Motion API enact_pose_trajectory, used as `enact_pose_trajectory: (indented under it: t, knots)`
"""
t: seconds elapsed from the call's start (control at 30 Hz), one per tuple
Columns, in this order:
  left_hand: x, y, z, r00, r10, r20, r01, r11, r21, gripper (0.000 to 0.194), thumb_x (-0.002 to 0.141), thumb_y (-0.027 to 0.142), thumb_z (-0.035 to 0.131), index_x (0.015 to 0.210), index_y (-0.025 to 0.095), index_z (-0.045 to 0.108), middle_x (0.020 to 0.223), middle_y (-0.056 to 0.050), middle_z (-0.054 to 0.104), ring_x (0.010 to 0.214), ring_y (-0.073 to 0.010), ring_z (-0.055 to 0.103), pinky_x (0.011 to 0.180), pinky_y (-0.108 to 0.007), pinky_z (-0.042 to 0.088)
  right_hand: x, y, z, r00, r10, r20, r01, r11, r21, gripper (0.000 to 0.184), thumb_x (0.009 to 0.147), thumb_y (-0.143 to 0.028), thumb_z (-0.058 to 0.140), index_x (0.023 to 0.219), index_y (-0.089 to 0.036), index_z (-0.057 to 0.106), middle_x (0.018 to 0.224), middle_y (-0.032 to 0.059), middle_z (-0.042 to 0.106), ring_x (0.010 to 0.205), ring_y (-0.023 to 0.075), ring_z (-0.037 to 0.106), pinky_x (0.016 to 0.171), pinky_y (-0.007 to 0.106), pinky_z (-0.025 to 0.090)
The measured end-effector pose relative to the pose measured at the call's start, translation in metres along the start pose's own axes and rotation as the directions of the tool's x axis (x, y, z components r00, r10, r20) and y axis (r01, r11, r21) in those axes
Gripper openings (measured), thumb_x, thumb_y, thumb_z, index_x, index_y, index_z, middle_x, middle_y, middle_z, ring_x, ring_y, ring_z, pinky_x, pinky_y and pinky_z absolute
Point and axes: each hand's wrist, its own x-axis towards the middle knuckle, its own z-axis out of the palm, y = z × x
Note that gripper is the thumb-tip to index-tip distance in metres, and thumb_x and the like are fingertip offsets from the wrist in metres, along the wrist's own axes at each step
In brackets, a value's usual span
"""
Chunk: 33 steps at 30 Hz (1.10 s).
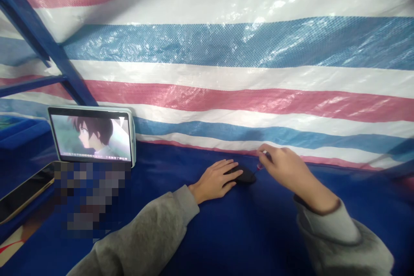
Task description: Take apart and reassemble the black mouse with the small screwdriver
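Observation:
A black, rounded object that looks like a computer mouse (248, 175) lies on the dark blue table surface. My left hand (216, 181) rests over its left side, with the fingers stretched across and pressing on it. Just to the right, my right hand (280, 164) is closed in a pinch around a small screwdriver (259, 166) with a reddish and dark handle. Its thin shaft slants down to the right end of the mouse. Whether the tip touches the mouse I cannot tell, and most of the handle is hidden by my fingers.
A phone or tablet (92, 136) playing a cartoon stands upright at the left. Another phone (27, 192) lies in front of it, beside a blurred-out patch. A blue bin (24, 133) is at the far left, below a blue metal frame (48, 41). Striped plastic sheeting (207, 43) hangs behind the table.

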Motion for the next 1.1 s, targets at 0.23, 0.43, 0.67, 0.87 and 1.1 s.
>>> enact_pose_trajectory:
  t: [0.23,0.43,0.67,0.87,1.1]
  knots:
    - [0.0004,0.0005,0.0011,1.000,-0.009,-0.003,0.009,1.000,-0.015,0.040,0.100,0.033,0.048,0.138,0.023,0.052,0.144,-0.007,0.052,0.137,-0.0228,0.045,0.115,-0.044,0.037,-0.0021,-0.0030,-0.0010,1.000,-0.007,-0.019,0.007,1.000,0.011,0.022,0.088,-0.028,0.042,0.096,-0.023,0.062,0.083,0.0060,0.073,0.078,0.0233,0.066,0.066,0.030,0.038]
    - [-0.0001,0.0006,0.0014,1.000,-0.008,-0.005,0.008,1.000,-0.016,0.039,0.100,0.033,0.046,0.138,0.024,0.051,0.144,-0.007,0.052,0.136,-0.0232,0.045,0.114,-0.045,0.038,-0.0012,-0.0003,-0.0004,0.998,-0.039,-0.048,0.041,0.998,0.037,0.023,0.089,-0.025,0.042,0.093,-0.022,0.064,0.074,0.0042,0.072,0.071,0.0210,0.065,0.065,0.029,0.039]
    - [0.0021,0.0022,-0.0022,1.000,-0.025,0.016,0.025,1.000,-0.017,0.039,0.100,0.033,0.047,0.138,0.023,0.052,0.144,-0.007,0.052,0.135,-0.0228,0.046,0.114,-0.044,0.038,-0.0020,-0.0023,-0.0003,0.999,0.000,-0.049,0.000,1.000,-0.009,0.032,0.095,-0.040,0.036,0.089,-0.023,0.063,0.072,0.0057,0.071,0.070,0.0223,0.065,0.060,0.029,0.035]
    - [0.0015,0.0016,-0.0008,0.999,-0.032,0.011,0.032,0.999,-0.024,0.039,0.100,0.033,0.047,0.138,0.025,0.052,0.143,-0.007,0.052,0.135,-0.0224,0.047,0.114,-0.044,0.039,0.0006,0.0017,0.0028,0.998,-0.045,-0.040,0.046,0.999,0.025,0.023,0.091,-0.026,0.040,0.097,-0.022,0.062,0.080,0.0046,0.073,0.075,0.0212,0.067,0.066,0.029,0.038]
    - [0.0014,0.0020,-0.0014,0.999,-0.040,0.012,0.040,0.999,-0.023,0.038,0.100,0.033,0.047,0.137,0.024,0.053,0.143,-0.007,0.052,0.135,-0.0223,0.047,0.115,-0.043,0.038,-0.0005,-0.0021,0.0029,0.998,0.015,-0.055,-0.016,1.000,-0.015,0.036,0.097,-0.047,0.034,0.091,-0.024,0.062,0.070,0.0049,0.070,0.067,0.0226,0.065,0.060,0.029,0.035]
